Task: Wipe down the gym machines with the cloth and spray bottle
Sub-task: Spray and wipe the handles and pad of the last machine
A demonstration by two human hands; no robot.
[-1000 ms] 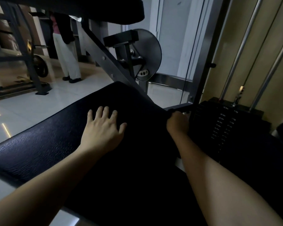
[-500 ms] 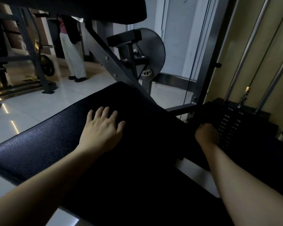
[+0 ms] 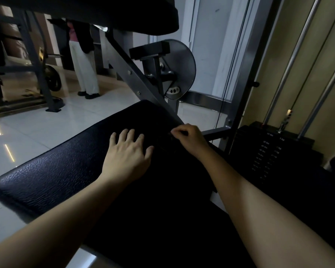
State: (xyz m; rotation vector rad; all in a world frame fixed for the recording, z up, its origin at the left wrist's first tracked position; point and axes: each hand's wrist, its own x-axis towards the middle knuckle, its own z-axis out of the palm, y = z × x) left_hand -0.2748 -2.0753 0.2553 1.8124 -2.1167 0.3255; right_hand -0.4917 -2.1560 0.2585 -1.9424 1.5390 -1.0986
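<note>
The seat pad [image 3: 56,176], running 8 to 2 o'clock, is being pressed by the flat, open left hand [image 3: 127,157]. At its 2 o'clock, an apparent dark cloth [image 3: 165,145] is being pinched by the curled right hand [image 3: 188,139].

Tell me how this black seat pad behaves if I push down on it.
The seat pad probably gives slightly: its pebbled vinyl looks cushioned under the left hand. It likely won't slide, as it seems mounted on the steel frame. Its glossy skin may turn slick once sprayed.
</note>
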